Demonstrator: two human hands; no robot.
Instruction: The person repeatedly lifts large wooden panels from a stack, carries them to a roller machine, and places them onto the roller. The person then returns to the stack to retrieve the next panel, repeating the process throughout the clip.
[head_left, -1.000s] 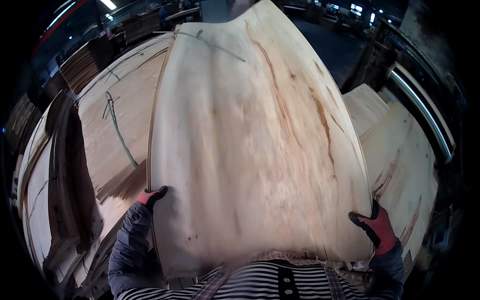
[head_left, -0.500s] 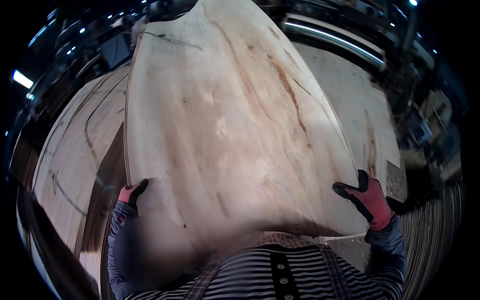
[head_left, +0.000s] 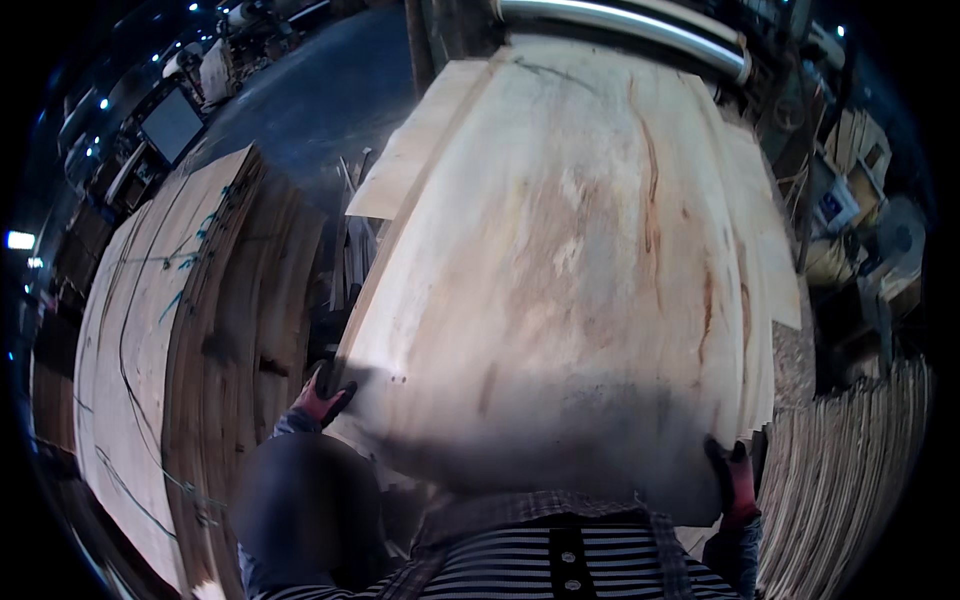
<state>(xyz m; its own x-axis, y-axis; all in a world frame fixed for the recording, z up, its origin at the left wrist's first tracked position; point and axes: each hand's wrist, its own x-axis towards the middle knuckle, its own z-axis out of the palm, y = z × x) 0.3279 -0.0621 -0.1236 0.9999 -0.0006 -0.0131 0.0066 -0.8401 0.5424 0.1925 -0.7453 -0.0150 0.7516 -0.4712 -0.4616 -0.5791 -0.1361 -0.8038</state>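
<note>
A large pale wood veneer sheet (head_left: 540,260) with brown streaks and knots stretches away in front of me. Its far end reaches a long shiny metal roller (head_left: 630,35). My left hand (head_left: 325,397), in a red and black glove, grips the sheet's near left edge with the thumb on top. At the near right corner my right hand (head_left: 735,480), gloved alike, is closed on the edge; its fingers underneath are hidden. Other veneer sheets (head_left: 385,175) lie under this one and stick out on both sides.
On the left stands a tall stack of veneer (head_left: 130,310) with green cords on it. Another stack of sheets (head_left: 850,470) rises at the near right. Boxes and odds and ends (head_left: 840,205) sit at the far right. Dark floor (head_left: 310,90) shows at the far left.
The veneer sheet has come down from a raised tilt to lie over the other sheets, its far end by the roller. Both hands have lowered with it; my view has turned left.
</note>
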